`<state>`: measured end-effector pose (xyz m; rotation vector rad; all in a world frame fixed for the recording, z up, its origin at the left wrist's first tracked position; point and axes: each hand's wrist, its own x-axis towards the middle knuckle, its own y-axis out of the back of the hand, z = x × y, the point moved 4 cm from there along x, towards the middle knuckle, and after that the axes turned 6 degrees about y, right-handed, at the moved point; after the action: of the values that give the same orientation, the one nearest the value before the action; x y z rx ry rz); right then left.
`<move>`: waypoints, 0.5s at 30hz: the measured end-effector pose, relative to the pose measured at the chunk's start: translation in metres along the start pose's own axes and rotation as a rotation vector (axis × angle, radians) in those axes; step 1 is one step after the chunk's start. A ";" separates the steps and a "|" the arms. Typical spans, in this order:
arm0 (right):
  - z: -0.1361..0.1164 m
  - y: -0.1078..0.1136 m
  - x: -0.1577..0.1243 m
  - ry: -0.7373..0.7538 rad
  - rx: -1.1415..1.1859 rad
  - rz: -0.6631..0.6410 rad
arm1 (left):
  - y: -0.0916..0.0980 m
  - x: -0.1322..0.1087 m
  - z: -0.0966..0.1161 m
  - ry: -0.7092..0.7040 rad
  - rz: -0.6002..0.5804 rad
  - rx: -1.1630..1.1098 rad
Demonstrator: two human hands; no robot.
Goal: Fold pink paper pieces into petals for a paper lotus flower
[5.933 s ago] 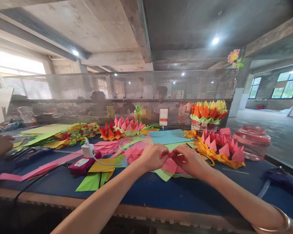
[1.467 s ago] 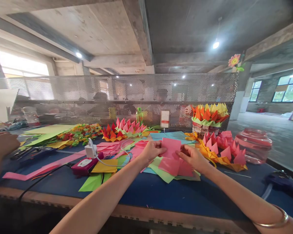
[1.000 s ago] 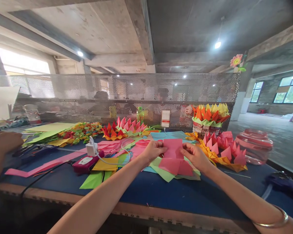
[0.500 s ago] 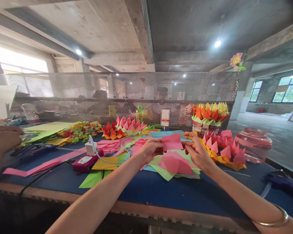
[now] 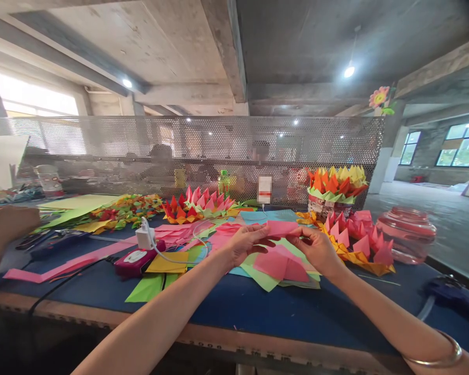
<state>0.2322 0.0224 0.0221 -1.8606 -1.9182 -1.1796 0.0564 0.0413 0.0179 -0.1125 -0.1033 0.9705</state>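
Observation:
A small sheet of pink paper (image 5: 282, 228) is stretched between my two hands above the table. My left hand (image 5: 249, 244) pinches its left edge, fingers closed. At the right edge, my right hand (image 5: 312, 248) grips it between thumb and fingers. Below the hands lies a loose pile of pink paper squares (image 5: 277, 264) on top of light green sheets (image 5: 266, 279). Just right of my right hand stand pink folded-paper petals (image 5: 362, 244) with a yellow-orange base.
A purple power socket (image 5: 135, 263) with a white charger (image 5: 145, 237) and cables sits at left. Glue guns lie on both sides, one at the right (image 5: 449, 294). A pink clear jar (image 5: 406, 234) stands right. Another person's arm (image 5: 8, 229) reaches in from the left. A perforated metal screen (image 5: 214, 140) rises behind.
The pink sheet has tilted from facing me to a flatter, shallower shape. My right hand has moved slightly lower, with its fingers closer around the edge.

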 end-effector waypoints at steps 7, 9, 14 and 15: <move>0.005 0.005 0.001 -0.016 -0.003 0.071 | -0.005 -0.004 0.004 -0.196 0.027 0.104; 0.004 0.006 0.000 -0.009 -0.019 0.089 | -0.005 -0.002 0.003 -0.220 0.027 0.141; -0.003 -0.001 -0.001 -0.014 -0.005 0.013 | -0.002 0.003 0.000 -0.285 0.157 0.198; -0.005 -0.002 -0.002 -0.014 0.003 -0.007 | -0.002 0.004 0.000 -0.295 0.181 0.209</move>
<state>0.2287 0.0181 0.0232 -1.8674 -1.9347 -1.1682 0.0604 0.0437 0.0184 0.2178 -0.2648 1.1683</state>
